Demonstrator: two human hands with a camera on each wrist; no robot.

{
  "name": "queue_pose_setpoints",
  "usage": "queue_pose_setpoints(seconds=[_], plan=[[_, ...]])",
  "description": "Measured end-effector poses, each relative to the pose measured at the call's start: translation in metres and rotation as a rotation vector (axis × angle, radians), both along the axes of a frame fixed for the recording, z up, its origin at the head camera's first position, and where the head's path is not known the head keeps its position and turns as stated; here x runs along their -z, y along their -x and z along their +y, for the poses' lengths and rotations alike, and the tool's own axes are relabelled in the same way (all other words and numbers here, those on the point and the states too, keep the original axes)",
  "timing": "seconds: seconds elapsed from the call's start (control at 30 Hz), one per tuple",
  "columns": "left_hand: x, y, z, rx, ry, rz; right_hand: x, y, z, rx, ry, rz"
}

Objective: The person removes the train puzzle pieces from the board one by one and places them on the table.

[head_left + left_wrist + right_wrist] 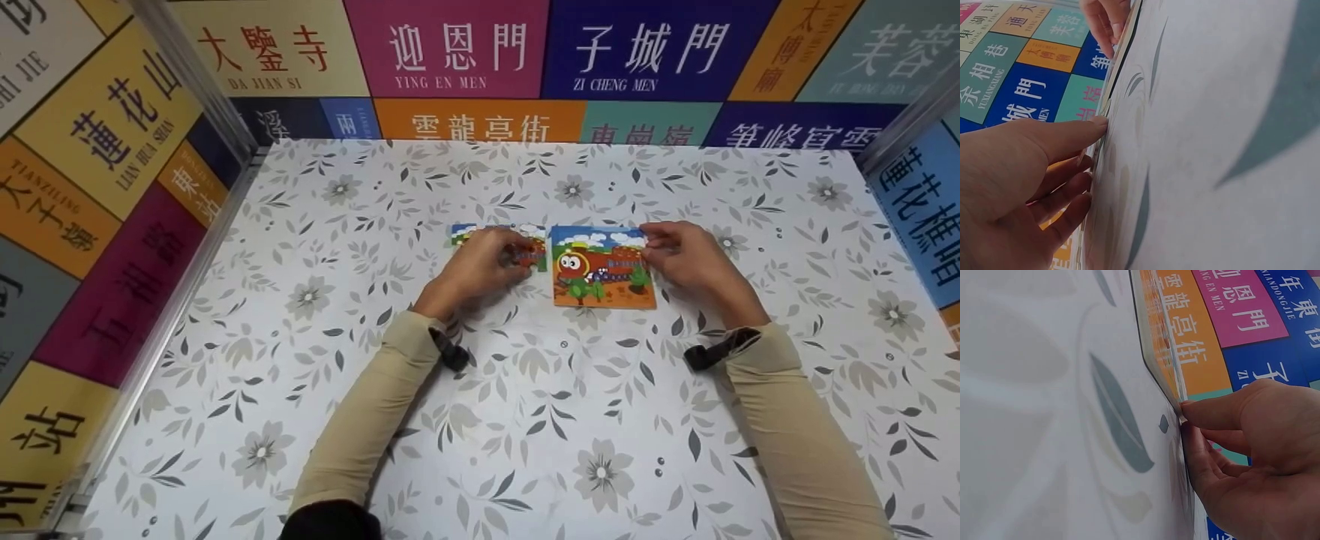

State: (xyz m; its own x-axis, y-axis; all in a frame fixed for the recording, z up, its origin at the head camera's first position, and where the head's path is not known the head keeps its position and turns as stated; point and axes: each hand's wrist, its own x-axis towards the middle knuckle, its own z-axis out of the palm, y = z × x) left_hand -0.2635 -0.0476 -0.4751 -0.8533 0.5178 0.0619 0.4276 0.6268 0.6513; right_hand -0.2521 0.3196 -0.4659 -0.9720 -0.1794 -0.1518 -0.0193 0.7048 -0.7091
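A square picture card (600,270) lies flat on the patterned table, showing a red cartoon train with big eyes, clouds and green cactuses. My right hand (686,255) is at its right edge; in the right wrist view, thumb and forefinger pinch the corner of the card (1157,349). Just left of it lies a second, similar picture (534,251), mostly covered by my left hand (484,262). The left fingers lie loosely bent over that picture, their tips touching it or the table. Whether it is one piece or several parts is hidden under the hand.
A white table (525,397) with grey leaves and flowers spreads around both hands. Colourful panels with Chinese lettering (457,52) stand behind the table and along its left and right sides. Dark straps (450,351) sit on both wrists.
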Motion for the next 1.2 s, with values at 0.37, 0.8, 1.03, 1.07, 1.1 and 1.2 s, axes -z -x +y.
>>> queue_pose_setpoints(seconds=[0.37,0.8,1.03,1.07,1.1,1.2], plan=[[0.0004,0.0021,-0.0034,0.038,-0.031,0.01,-0.0016,-0.0001,-0.0013,0.022,0.006,-0.033],[0.0,0.002,-0.0088,0.035,-0.071,-0.05,-0.0008,0.0,-0.001,0.039,0.018,-0.062],[0.0007,0.0035,-0.008,0.044,-0.066,-0.038,-0.0014,-0.0007,-0.0015,0.021,0.009,-0.019],[0.0009,0.0037,-0.0081,0.045,-0.066,-0.032,-0.0012,-0.0006,-0.0015,0.016,0.004,-0.004],[0.0008,0.0037,-0.008,0.045,-0.067,-0.031,-0.0008,-0.0005,-0.0014,0.01,-0.003,0.01],[0.001,0.0035,-0.0075,0.042,-0.072,-0.041,0.0006,-0.0001,-0.0009,0.0,-0.015,0.039]])
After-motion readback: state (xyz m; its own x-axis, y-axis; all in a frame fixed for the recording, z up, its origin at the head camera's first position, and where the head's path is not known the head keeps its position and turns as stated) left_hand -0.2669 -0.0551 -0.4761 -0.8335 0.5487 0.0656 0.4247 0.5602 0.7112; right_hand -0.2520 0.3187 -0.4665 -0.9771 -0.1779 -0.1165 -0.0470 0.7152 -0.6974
